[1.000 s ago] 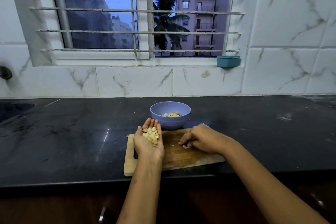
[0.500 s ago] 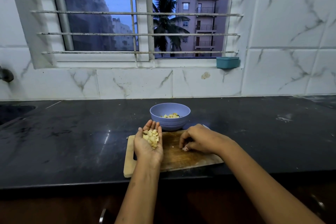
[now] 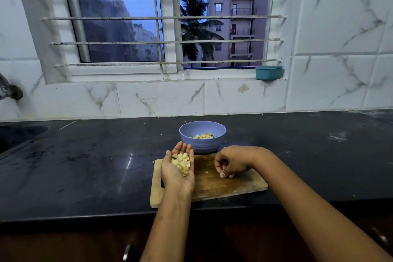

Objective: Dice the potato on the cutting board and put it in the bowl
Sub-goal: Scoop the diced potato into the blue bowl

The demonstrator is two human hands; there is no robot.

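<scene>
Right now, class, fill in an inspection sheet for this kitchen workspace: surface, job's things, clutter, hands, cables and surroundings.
Surface: black counter, smudged; wooden cutting board at its front edge.
Job's things: potato dice heaped in the left hand; more dice in the lilac bowl just behind the board.
Clutter: nothing seen.
Hands: left hand palm up, cupping the dice; right hand curled over the board, unclear whether it holds anything.
Cables: nothing seen.
Surroundings: barred window, teal tub on its sill, sink at far left.

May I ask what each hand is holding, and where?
The left hand carries pale yellow potato cubes on its upturned palm; right hand curls, contents unclear.
</scene>
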